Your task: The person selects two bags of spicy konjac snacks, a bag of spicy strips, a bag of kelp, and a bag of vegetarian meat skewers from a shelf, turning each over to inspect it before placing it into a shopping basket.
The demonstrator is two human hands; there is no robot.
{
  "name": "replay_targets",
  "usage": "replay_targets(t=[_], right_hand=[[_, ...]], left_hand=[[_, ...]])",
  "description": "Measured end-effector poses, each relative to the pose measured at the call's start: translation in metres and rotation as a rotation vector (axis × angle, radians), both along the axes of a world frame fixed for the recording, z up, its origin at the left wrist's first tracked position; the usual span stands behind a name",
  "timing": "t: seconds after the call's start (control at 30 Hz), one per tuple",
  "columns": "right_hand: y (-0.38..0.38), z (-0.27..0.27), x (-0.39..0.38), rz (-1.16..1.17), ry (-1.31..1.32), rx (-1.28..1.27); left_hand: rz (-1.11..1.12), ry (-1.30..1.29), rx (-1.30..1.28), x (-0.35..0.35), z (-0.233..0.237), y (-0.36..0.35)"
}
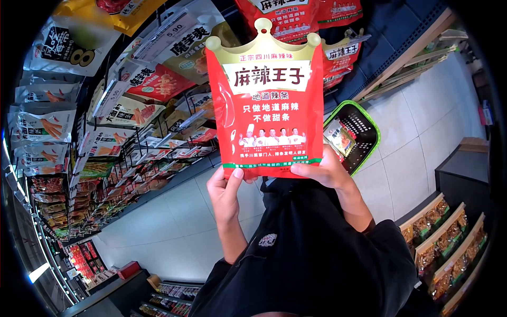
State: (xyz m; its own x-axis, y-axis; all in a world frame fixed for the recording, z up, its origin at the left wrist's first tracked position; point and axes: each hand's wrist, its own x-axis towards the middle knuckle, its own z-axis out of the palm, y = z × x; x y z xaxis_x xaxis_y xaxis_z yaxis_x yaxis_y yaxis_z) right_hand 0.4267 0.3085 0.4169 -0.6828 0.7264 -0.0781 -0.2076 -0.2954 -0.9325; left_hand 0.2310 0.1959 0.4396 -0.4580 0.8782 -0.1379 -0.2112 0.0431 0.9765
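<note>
Both hands pinch the bottom corners of a red snack bag (264, 105), left hand (226, 191) with its thumb on the front, right hand (323, 171) on the other corner. They hold it upright in mid-air, print facing the camera. To its left hang snack racks (132, 105). A green-rimmed basket (364, 127) sits on the floor (174, 222) just past its right edge. Seems like the label-checking stage, and moving it anywhere wants a firmer hold.

1. Red pouch (264, 105): "麻辣王子" in large characters on its white banner, with "正宗四川麻辣味" above.
2. Lower on the red pouch: "地道辣条", then "只做地道麻辣" and "不做甜条". The small print at its foot is too fine to read.
3. Upper price tag (168, 38) on the shelf rack: "5.90".
4. Lower price tag (112, 96): "5.50".
5. Hanging tan bag (198, 45): "魔芋爽".
6. White bag (66, 50): a large "8".
</note>
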Motion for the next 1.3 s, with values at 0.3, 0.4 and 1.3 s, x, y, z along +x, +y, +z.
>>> replay_targets(t=[0.3,0.4,1.3], right_hand=[[0.000,-0.011,-0.007,-0.117,-0.107,0.040],[-0.001,-0.010,-0.011,-0.137,-0.143,0.104],[0.021,-0.003,0.003,-0.108,-0.137,0.289]], left_hand=[[-0.059,1.229,-0.056,0.010,0.020,0.015],[-0.192,1.210,-0.062,0.020,0.013,0.021],[-0.047,-0.562,0.052,0.027,-0.018,0.026]])
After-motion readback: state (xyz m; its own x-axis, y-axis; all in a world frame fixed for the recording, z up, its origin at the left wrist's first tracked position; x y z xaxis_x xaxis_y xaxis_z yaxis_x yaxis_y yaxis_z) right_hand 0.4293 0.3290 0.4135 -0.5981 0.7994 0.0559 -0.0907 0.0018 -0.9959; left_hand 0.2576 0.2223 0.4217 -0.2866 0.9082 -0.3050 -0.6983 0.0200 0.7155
